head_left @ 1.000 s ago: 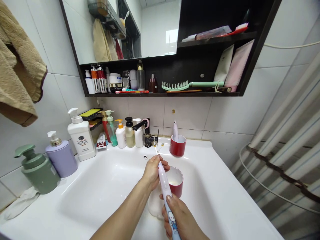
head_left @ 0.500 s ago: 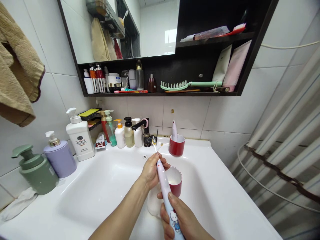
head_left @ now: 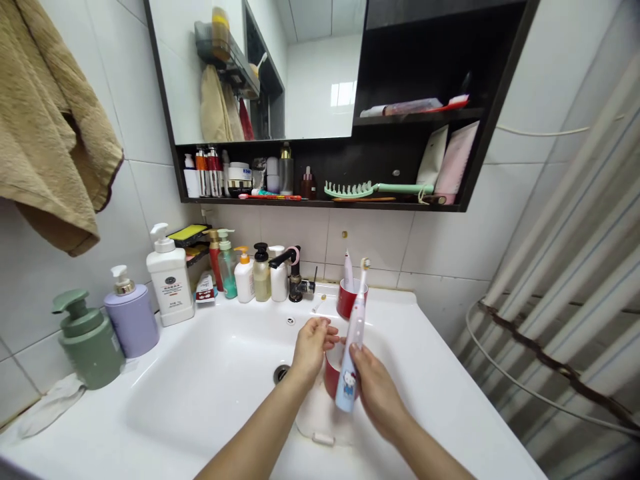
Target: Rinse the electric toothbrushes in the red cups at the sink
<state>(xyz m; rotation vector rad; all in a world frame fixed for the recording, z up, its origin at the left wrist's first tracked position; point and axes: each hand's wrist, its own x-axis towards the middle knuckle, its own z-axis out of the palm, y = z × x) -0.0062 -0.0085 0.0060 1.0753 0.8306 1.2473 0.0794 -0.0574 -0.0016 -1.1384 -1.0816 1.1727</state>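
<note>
Right hand: fingers closed around the lower body of an electric toothbrush. The toothbrush stands nearly upright over the right part of the sink, with its head uppermost and level with the wall tiles behind.

Left hand: fingers loosely curled, tips just beside the toothbrush handle and over the rim of a red cup. Whether they grip the cup cannot be told, as both hands and the toothbrush cover most of it. The cup sits on a white tray at the sink's front edge.

Surroundings:
- A second red cup stands behind on the worktop, with a white brush upright in it. The held toothbrush partly overlaps it.
- Drain, left of the hands, uncovered.
- Tap at the back wall, with a row of small bottles to its left.
- Three pump bottles along the left side: white, purple, green.
- A crumpled cloth lies by the green one.
- Brown towel hangs at upper left.
- Dark shelf under the mirror carries toiletries and a green comb.
- Striped curtain at right, well apart from the hands.
</note>
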